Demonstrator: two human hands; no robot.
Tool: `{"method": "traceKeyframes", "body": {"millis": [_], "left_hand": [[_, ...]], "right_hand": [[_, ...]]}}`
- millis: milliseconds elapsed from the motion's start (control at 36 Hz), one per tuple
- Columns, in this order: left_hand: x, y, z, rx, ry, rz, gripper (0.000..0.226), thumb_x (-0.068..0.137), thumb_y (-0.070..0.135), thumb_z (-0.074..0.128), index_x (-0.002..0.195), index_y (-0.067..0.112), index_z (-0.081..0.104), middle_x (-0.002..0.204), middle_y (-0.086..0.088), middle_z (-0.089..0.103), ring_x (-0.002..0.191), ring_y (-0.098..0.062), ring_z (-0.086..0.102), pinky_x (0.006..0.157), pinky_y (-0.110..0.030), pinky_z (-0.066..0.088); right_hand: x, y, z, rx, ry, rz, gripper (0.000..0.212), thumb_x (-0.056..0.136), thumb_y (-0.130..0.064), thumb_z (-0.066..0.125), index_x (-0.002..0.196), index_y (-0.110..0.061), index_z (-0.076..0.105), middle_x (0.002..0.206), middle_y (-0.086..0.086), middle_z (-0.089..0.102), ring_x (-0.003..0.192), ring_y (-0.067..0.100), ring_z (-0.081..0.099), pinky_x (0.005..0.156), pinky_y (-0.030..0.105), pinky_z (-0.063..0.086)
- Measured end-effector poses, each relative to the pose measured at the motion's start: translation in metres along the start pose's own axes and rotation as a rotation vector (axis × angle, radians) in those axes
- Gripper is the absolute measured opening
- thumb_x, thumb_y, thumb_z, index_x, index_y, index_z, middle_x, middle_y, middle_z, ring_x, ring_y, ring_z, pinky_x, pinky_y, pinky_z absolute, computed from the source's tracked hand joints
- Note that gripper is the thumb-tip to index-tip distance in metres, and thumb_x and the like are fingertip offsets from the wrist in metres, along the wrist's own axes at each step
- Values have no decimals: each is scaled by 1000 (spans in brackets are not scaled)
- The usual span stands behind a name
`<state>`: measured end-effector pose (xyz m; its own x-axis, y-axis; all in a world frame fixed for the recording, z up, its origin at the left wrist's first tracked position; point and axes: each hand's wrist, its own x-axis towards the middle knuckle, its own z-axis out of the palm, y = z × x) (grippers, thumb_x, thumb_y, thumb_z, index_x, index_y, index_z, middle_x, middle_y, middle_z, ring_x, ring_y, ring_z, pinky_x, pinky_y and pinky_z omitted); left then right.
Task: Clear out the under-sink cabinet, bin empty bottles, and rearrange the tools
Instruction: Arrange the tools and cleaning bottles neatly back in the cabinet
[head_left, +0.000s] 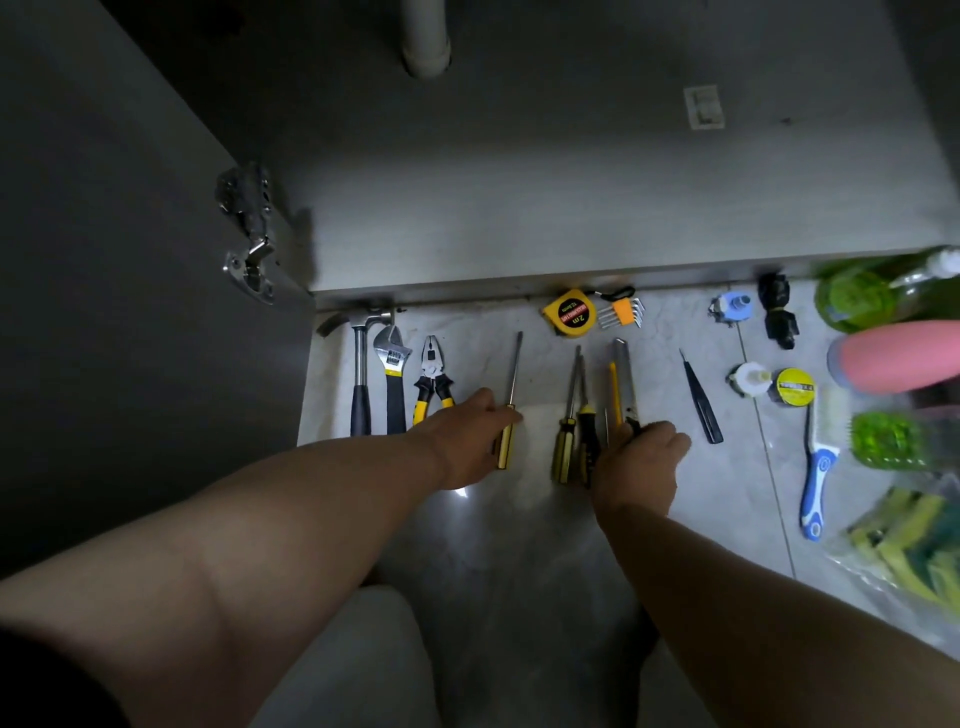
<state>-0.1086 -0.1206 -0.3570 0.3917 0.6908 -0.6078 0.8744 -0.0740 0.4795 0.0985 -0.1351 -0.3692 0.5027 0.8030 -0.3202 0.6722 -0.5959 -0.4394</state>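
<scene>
While the left hand (467, 441) curls its fingers on the yellow handle of a screwdriver (513, 374), the right hand (641, 462) grips the lower end of a utility knife (625, 374). Both tools lie on the floor (519, 545) before the open cabinet (519, 218), with pliers (431, 374), wrench (392, 364) and hammer (359, 364) further left.

Counted on the floor (519, 545): one hammer (359, 364), one adjustable wrench (393, 369), one pliers (432, 379), three screwdrivers (513, 374), at least one utility knife (624, 374), one tape measure (570, 313), one hex key set (621, 313), one scrub brush (818, 467). Two green bottles (857, 299) and one pink bottle (898, 356) are noted.
</scene>
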Motion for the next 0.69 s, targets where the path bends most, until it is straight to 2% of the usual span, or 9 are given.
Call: {"method": "traceKeyframes", "body": {"millis": [111, 222, 306, 361, 417, 472, 556, 694], "left_hand": [[-1, 1, 3, 0, -1, -1, 69, 97, 21, 65, 157, 23, 32, 143, -6, 35, 120, -29, 55, 102, -39, 49], [-2, 1, 3, -4, 2, -3, 70, 97, 21, 65, 158, 24, 31, 143, -5, 35, 119, -28, 54, 102, -38, 49], [-4, 0, 3, -15, 1, -6, 70, 97, 20, 65, 158, 24, 31, 143, -5, 35, 119, -28, 54, 102, -38, 49], [-5, 0, 3, -19, 3, -6, 71, 96, 18, 64, 158, 24, 31, 142, -5, 35, 118, -28, 54, 101, -38, 49], [-5, 0, 4, -18, 6, -3, 71, 96, 17, 64, 158, 23, 30, 143, -5, 35, 118, -28, 55, 101, -36, 49], [-6, 1, 4, -13, 6, 2, 71, 96, 16, 64, 159, 22, 30, 143, -6, 35, 118, -29, 54, 100, -36, 49], [-6, 2, 4, -18, 2, 1, 71, 97, 15, 63, 159, 21, 29, 143, -7, 35, 118, -30, 54, 100, -35, 47], [-3, 8, 4, -50, 3, -32, 67, 96, 14, 64, 156, 16, 34, 143, -11, 36, 124, -33, 51, 105, -38, 45]], "right_hand": [[14, 10, -9, -46, -5, 168, 28, 104, -27, 44, 115, -1, 44, 124, 21, 39, 93, 47, 59, 82, 54, 52], [20, 9, -15, -122, -62, 251, 29, 101, -22, 47, 122, -4, 38, 127, 21, 35, 98, 49, 58, 79, 51, 49], [17, 1, -14, -106, -74, 198, 30, 96, -16, 51, 122, -8, 38, 127, 19, 38, 96, 44, 60, 81, 53, 55], [10, -4, -9, -111, -126, 61, 23, 98, -23, 49, 115, -8, 47, 122, 17, 47, 96, 40, 62, 82, 52, 55], [0, -9, -3, -150, -202, -94, 25, 99, -31, 51, 111, -9, 53, 119, 14, 51, 100, 37, 62, 80, 45, 52], [-9, -11, 2, -202, -252, -159, 33, 95, -36, 58, 117, -13, 49, 121, 10, 48, 102, 34, 61, 73, 40, 45], [-16, -14, 8, -254, -277, -89, 44, 93, -36, 63, 125, -14, 42, 127, 10, 44, 106, 36, 62, 72, 40, 44], [-10, -13, 8, -292, -332, 17, 41, 93, -27, 63, 126, -11, 46, 129, 12, 43, 111, 39, 59, 80, 46, 50]]}}
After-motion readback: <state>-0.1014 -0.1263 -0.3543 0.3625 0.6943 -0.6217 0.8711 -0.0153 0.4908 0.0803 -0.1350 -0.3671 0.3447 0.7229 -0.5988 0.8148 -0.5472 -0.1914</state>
